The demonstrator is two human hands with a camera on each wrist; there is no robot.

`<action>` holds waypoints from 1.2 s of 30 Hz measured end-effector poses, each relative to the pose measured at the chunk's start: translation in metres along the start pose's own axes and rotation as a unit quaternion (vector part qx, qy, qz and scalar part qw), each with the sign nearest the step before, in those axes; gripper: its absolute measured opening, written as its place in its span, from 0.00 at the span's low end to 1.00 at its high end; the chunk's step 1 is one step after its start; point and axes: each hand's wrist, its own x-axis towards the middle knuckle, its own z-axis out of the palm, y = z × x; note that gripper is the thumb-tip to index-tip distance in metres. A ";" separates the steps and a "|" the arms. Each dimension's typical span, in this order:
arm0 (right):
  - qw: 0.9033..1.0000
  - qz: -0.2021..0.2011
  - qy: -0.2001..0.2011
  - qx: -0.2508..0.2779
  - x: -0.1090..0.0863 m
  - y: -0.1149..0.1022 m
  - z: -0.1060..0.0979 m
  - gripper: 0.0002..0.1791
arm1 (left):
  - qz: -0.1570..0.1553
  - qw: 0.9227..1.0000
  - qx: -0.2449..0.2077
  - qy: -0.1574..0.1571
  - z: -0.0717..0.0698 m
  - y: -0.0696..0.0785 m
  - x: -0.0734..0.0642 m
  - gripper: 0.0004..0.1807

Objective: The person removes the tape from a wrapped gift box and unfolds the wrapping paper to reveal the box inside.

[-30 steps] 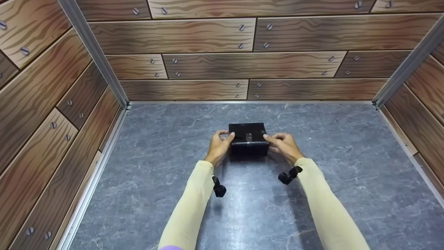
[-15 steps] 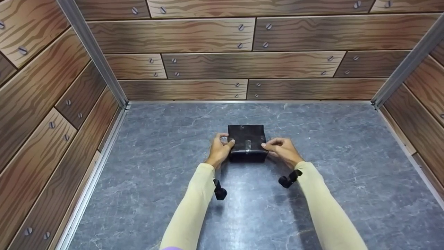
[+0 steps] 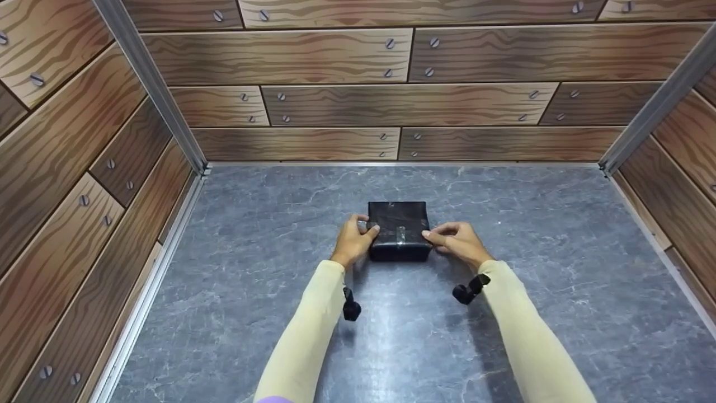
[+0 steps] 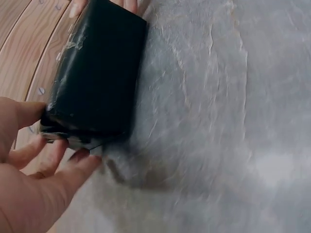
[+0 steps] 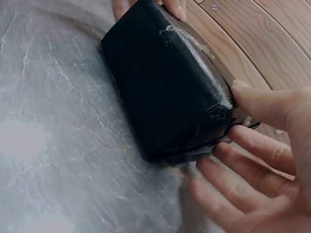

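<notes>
Marbled surface (image 3: pixel 257 257) lies beneath the black box (image 3: pixel 397 218), probably stiff; left hand (image 3: pixel 351 240) and right hand (image 3: pixel 460 242) pinch its ends, sensible holds.

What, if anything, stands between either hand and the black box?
Nothing visible does: the left hand and the right hand touch the black box directly at opposite ends, with no other object in between.

1. One box (image 3: pixel 398 224)
2. One left hand (image 3: pixel 351 243) plus one right hand (image 3: pixel 461 244), making two
3. Two sleeves (image 3: pixel 302 341)
4. Two wrist cameras (image 3: pixel 351 311)
5. Three walls (image 3: pixel 335 105)
6. Two metal corner posts (image 3: pixel 154 92)
7. One grey surface (image 3: pixel 251 268)
</notes>
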 end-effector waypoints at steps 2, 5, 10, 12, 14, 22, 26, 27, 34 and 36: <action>0.998 -0.025 0.028 -0.049 -0.001 -0.004 -0.002 0.21 | 0.014 0.999 0.051 0.007 -0.004 0.003 0.000 0.22; 0.987 -0.077 0.074 -0.122 0.000 -0.009 -0.003 0.18 | 0.044 0.993 0.110 0.018 -0.008 0.010 -0.001 0.22; 0.961 -0.142 0.133 -0.197 0.003 -0.020 0.003 0.12 | 0.141 0.969 0.205 0.001 -0.005 0.022 -0.003 0.24; 0.953 -0.154 0.141 -0.219 0.004 -0.023 0.008 0.12 | 0.172 0.955 0.239 -0.026 -0.002 0.025 -0.004 0.24; 0.945 -0.159 0.146 -0.245 0.005 -0.025 0.014 0.13 | 0.187 0.943 0.267 -0.057 0.003 0.027 -0.005 0.25; 0.917 -0.173 0.177 -0.313 0.008 -0.025 0.028 0.14 | 0.211 0.907 0.348 -0.111 0.013 0.024 -0.005 0.25; 0.915 -0.175 0.183 -0.314 0.008 -0.024 0.029 0.12 | 0.211 0.901 0.360 -0.118 0.012 0.024 -0.004 0.24; 0.916 -0.175 0.181 -0.312 0.008 -0.024 0.029 0.12 | 0.212 0.900 0.361 -0.119 0.012 0.025 -0.004 0.24; 0.921 -0.170 0.170 -0.305 0.006 -0.028 0.026 0.11 | 0.221 0.897 0.366 -0.114 0.012 0.025 -0.004 0.25; 0.922 -0.170 0.171 -0.304 0.006 -0.028 0.025 0.11 | 0.221 0.896 0.367 -0.114 0.012 0.024 -0.004 0.26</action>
